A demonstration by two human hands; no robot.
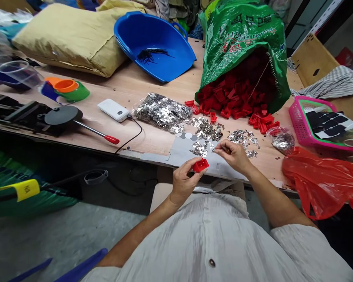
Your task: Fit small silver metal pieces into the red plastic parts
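My left hand (184, 181) is closed on a small red plastic clip (200, 165), held just off the table's front edge. My right hand (233, 153) pinches a tiny silver metal piece at the edge of a loose scatter of silver metal pieces (207, 135). A clear bag of the same silver pieces (162, 111) lies to the left of them. Behind, a green sack (243, 43) lies on its side and spills red plastic clips (238, 102) onto the wooden table (141, 90).
A blue tub (153, 43) with dark bits stands at the back. A white power bank (114, 110) with a cable, a black press tool (41, 115), and stacked cups (66, 88) lie left. A pink basket (304, 125) and a red plastic bag (320, 180) are right.
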